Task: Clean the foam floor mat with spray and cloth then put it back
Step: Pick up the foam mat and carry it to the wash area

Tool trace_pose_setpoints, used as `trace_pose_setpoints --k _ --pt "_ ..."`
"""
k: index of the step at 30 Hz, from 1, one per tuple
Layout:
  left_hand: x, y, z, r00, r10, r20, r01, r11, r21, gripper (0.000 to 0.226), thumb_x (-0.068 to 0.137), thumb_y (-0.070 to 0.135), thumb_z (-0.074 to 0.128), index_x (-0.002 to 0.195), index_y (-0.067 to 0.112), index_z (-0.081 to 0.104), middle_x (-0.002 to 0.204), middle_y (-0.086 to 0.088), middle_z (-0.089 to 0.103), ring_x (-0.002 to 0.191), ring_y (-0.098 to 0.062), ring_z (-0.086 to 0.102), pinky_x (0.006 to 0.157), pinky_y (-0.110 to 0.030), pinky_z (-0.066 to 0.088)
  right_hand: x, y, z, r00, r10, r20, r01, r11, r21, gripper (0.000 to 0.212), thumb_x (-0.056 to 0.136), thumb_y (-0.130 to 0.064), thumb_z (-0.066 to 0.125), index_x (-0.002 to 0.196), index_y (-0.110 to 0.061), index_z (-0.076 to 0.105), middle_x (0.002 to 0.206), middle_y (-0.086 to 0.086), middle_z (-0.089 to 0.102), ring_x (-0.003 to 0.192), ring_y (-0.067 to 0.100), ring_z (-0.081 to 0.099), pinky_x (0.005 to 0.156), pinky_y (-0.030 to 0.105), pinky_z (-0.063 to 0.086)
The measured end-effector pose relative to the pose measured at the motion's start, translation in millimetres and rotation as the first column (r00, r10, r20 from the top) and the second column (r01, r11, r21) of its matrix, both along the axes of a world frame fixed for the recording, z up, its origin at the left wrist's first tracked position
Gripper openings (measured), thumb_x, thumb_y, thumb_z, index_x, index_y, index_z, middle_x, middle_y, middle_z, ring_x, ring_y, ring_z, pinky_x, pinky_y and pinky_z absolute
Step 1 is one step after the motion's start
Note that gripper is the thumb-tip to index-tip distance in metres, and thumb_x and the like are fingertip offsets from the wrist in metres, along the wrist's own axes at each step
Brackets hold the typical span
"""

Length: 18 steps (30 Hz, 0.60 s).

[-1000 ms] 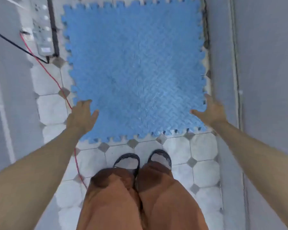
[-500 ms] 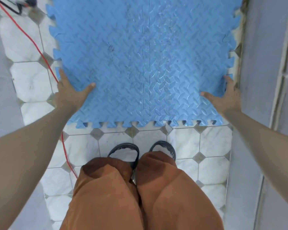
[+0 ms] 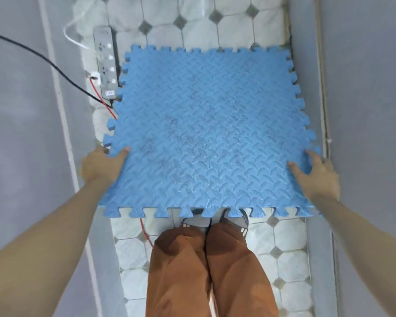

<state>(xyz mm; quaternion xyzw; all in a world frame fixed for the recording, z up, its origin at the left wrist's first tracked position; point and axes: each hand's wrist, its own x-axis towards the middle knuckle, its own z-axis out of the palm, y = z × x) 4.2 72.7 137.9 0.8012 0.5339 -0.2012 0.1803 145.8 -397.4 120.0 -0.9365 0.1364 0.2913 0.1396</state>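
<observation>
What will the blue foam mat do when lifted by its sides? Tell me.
The foam mat probably feels light: each hand holds it by one side. It seems fairly stiff, staying flat. The centre seam may flex or part.

Narrow home corridor. White octagon floor tiles (image 3: 290, 239) with grey diamond insets, grey walls (image 3: 21, 133) close on both sides, power strip (image 3: 106, 65) on floor with black cable (image 3: 55, 66), red wire (image 3: 104, 104).
</observation>
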Motion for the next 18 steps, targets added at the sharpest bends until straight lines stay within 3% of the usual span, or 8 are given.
trace_pose_setpoints --k 3,7,18 --pt "0.5 8.5 56.7 0.983 -0.150 -0.103 0.150 0.989 -0.009 0.077 0.078 0.072 0.052 0.126 0.012 0.054 0.126 -0.014 0.059 0.123 -0.038 0.047 0.101 -0.045 0.038 -11.5 4.2 50.7 0.997 0.021 -0.075 -0.023 0.999 -0.023 0.068 0.086 -0.065 0.052 0.144 -0.031 0.041 0.145 0.013 0.046 0.129 0.043 0.043 0.106 0.050 0.039" --pt "4.4 15.2 112.6 0.961 -0.235 -0.143 0.233 0.972 -0.032 0.081 0.083 0.066 0.049 0.135 0.005 0.047 0.133 -0.016 0.044 0.121 -0.038 0.049 0.101 -0.049 0.041 -28.6 7.1 108.8 0.993 0.054 -0.103 -0.059 0.997 -0.048 0.066 0.089 -0.066 0.048 0.143 -0.029 0.043 0.142 0.013 0.049 0.127 0.043 0.044 0.103 0.047 0.041" --pt "2.6 0.4 177.4 0.807 -0.539 -0.242 0.551 0.835 -0.021 0.076 0.089 0.061 0.044 0.139 0.004 0.042 0.138 -0.017 0.043 0.125 -0.038 0.046 0.099 -0.048 0.039 -128.0 -6.5 175.5 0.975 -0.123 -0.185 0.105 0.989 -0.103 0.066 0.090 -0.065 0.047 0.144 -0.029 0.045 0.142 0.014 0.049 0.129 0.043 0.038 0.103 0.048 0.041"
